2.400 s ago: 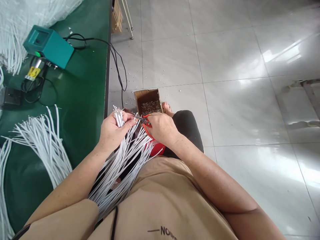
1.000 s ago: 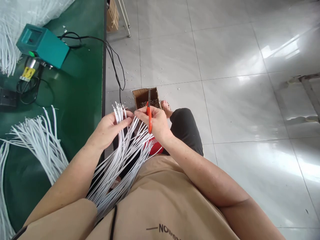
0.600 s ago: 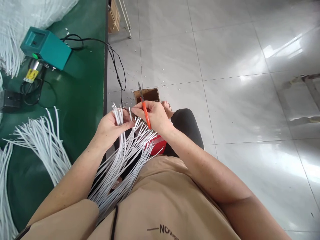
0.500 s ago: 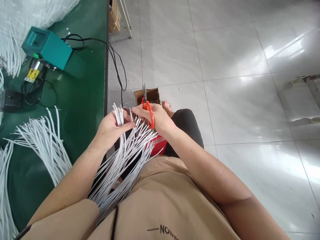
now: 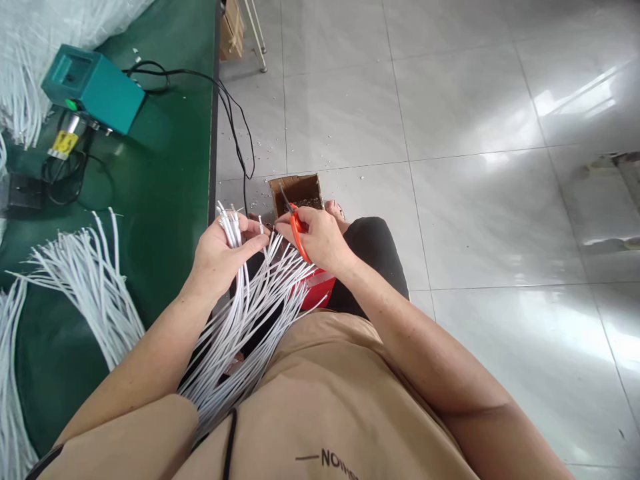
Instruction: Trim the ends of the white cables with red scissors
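Observation:
My left hand [image 5: 223, 253] is closed around a small bunch of white cables [image 5: 231, 227], their ends sticking up past the fingers. Between its thumb and fingertips one single cable stands apart. In my right hand [image 5: 320, 237] is a pair of scissors [image 5: 298, 233] with orange handles, its dark blades pointing up and to the left. The right fingertips are close to the single cable's end; whether they touch it I cannot tell. More loose white cables [image 5: 250, 327] lie across my lap and fan out below both hands.
A cardboard box [image 5: 300, 190] with small scraps stands on the floor beyond my hands. On the green table [image 5: 170, 147] to the left are a teal device [image 5: 97, 90], black cords [image 5: 235, 127] and another cable bundle [image 5: 90, 280]. Something red [image 5: 319, 290] rests on my lap.
The scissors have tilted further left in my right hand, which has shifted slightly right, away from the single cable. My left hand stays almost in place, still holding the bunch.

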`<control>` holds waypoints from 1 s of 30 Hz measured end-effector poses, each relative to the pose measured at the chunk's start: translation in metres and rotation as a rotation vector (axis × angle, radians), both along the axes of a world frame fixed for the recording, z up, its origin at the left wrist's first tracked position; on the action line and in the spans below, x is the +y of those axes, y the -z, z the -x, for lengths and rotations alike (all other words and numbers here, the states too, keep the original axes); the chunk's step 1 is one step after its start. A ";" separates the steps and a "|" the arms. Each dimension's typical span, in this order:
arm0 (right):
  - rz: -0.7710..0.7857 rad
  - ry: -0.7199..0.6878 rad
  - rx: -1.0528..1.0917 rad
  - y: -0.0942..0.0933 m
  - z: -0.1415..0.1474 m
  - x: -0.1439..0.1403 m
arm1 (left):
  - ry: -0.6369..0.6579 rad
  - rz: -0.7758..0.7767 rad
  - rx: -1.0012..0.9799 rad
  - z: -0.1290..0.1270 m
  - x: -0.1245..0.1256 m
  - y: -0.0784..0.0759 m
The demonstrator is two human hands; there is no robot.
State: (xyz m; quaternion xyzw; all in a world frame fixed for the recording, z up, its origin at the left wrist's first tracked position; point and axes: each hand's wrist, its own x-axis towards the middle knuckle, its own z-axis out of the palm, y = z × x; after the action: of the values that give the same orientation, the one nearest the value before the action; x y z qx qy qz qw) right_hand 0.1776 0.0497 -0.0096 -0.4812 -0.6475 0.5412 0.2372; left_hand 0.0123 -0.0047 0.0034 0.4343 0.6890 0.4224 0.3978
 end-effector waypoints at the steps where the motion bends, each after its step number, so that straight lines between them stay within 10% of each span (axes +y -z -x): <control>1: -0.102 -0.023 -0.143 0.003 -0.002 0.001 | 0.002 -0.001 -0.005 0.001 0.000 0.001; 12: -0.485 -0.298 -0.593 -0.001 -0.004 0.002 | 0.032 -0.005 0.118 0.002 -0.001 -0.004; 30: -0.476 -0.323 -0.541 0.007 -0.010 -0.002 | 0.083 -0.006 0.117 -0.003 -0.003 -0.005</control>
State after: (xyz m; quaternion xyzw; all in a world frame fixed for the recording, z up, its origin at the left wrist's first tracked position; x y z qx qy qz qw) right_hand 0.1871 0.0472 -0.0165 -0.4299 -0.8614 0.2600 0.0750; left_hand 0.0150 -0.0074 0.0082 0.4876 0.6913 0.3813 0.3727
